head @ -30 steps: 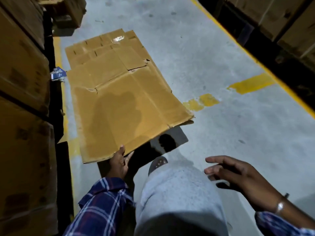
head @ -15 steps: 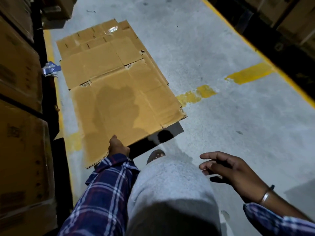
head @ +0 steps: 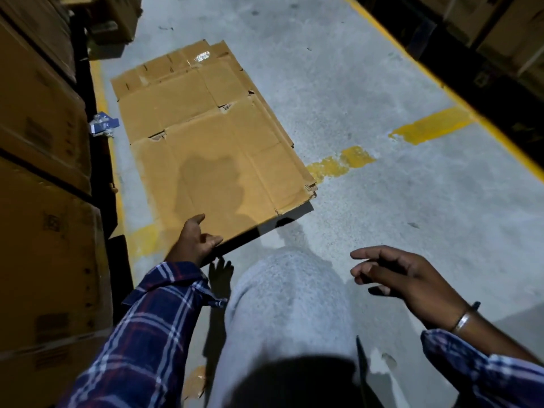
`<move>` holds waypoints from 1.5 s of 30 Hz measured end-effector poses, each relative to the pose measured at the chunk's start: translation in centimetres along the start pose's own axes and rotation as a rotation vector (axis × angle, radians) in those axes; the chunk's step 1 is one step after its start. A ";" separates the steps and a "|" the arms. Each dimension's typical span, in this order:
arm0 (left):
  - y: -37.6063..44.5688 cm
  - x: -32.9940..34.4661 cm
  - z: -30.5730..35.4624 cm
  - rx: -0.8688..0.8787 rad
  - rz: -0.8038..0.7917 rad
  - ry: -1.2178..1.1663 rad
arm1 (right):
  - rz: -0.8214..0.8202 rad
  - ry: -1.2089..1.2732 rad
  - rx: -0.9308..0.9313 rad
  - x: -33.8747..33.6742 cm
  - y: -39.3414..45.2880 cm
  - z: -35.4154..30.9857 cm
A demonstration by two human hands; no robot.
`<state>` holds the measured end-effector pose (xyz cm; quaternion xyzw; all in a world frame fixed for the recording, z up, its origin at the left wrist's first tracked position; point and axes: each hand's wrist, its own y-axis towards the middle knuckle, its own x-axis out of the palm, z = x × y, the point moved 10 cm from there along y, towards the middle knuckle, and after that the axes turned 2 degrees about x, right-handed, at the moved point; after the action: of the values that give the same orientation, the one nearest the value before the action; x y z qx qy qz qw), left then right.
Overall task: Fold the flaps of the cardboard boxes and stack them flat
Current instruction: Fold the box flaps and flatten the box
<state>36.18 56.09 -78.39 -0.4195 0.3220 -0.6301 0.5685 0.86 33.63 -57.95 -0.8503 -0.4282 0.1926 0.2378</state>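
Note:
A large flattened cardboard box [head: 212,160] lies on top of a stack of other flattened boxes [head: 176,66] on the concrete floor. Its near edge is still raised a little, with a dark shadow beneath it. My left hand [head: 195,241] grips that near edge at its left corner, thumb on top. My right hand [head: 397,278] hovers over the bare floor to the right, fingers spread, holding nothing. My shadow falls on the top sheet.
Tall stacked cartons [head: 38,142] wall off the left side. A blue scrap [head: 103,123] lies beside the stack. Yellow floor markings [head: 432,128] cross the concrete, and a dark rack with boxes [head: 485,39] runs along the right. My grey-trousered knee [head: 288,304] fills the foreground.
The top cardboard sheet has come down closer to the stack, its near edge dropping. My left hand stayed on that edge. My right hand has barely moved.

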 end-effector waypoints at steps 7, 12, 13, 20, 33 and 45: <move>-16.7 10.4 4.9 0.358 -0.383 0.601 | 0.104 0.033 -0.137 -3.9 -5.3 -3.6; -31.0 17.4 6.2 0.720 -0.549 1.092 | 0.279 0.069 -0.270 -9.9 -13.9 -4.7; -33.3 18.5 5.5 0.757 -0.594 1.143 | 0.330 0.088 -0.291 -11.2 -15.8 -4.5; -49.6 25.1 -7.1 0.910 -1.000 1.368 | 0.756 0.371 -0.460 -19.8 -31.0 -1.5; -68.5 29.2 -40.1 0.678 -1.612 1.232 | 1.256 0.196 -0.222 -33.3 -53.3 13.2; -60.2 30.2 -63.1 0.602 -1.341 1.527 | 1.788 0.562 0.383 -40.7 -62.6 38.8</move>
<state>-47.25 30.61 -48.11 0.1538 0.1269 -0.9654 -0.1680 -82.35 42.13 -48.79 -0.8245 0.4913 0.1587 0.2317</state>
